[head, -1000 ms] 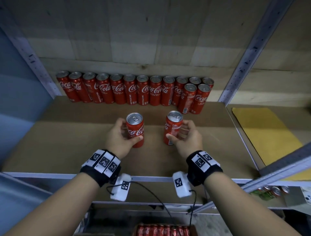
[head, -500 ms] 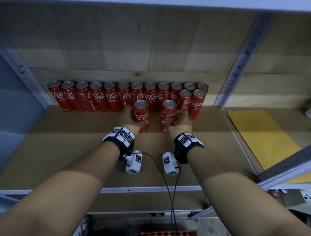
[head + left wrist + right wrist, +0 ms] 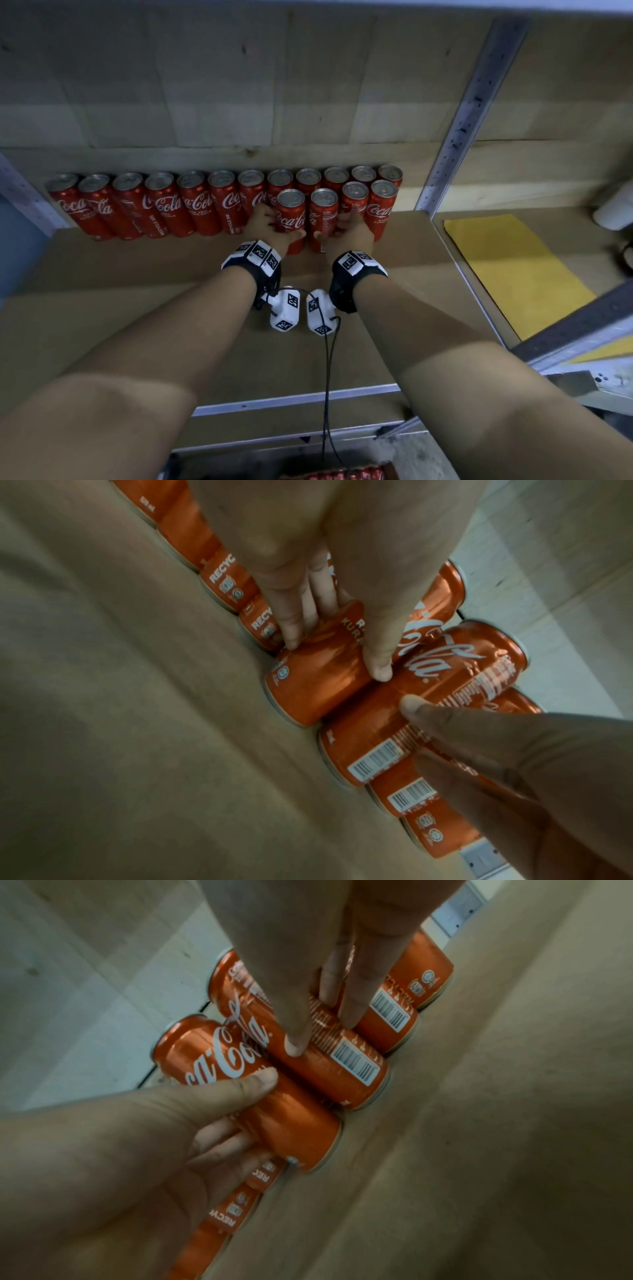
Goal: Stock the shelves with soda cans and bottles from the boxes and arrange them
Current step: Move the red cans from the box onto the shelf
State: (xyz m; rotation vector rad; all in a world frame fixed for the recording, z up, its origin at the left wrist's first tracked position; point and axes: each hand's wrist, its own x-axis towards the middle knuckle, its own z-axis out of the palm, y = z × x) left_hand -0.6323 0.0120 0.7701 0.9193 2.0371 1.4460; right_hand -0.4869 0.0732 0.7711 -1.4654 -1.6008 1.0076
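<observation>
Two red Coca-Cola cans stand upright side by side on the brown shelf board [image 3: 137, 308]. My left hand [image 3: 274, 228] grips the left can [image 3: 290, 219], thumb in front and fingers behind. My right hand [image 3: 342, 229] grips the right can [image 3: 323, 219] the same way. Both cans sit in a second row, left of two front cans [image 3: 380, 205] and against the long back row [image 3: 164, 205]. In the left wrist view my left hand [image 3: 335, 647] wraps its can [image 3: 308, 688]. The right wrist view shows my right hand [image 3: 322, 1026] round the barcode can [image 3: 342, 1074].
A grey metal upright [image 3: 459, 113] bounds the bay on the right. Beyond it lies a yellow sheet [image 3: 513, 274] and a white object [image 3: 613, 212]. The shelf's metal front edge [image 3: 294, 399] runs below my forearms. More cans sit in a box [image 3: 342, 474] underneath.
Both hands have carried their cans from the front middle of the shelf back to the rows at the wall, and the cans now stand beside the front-row pair.
</observation>
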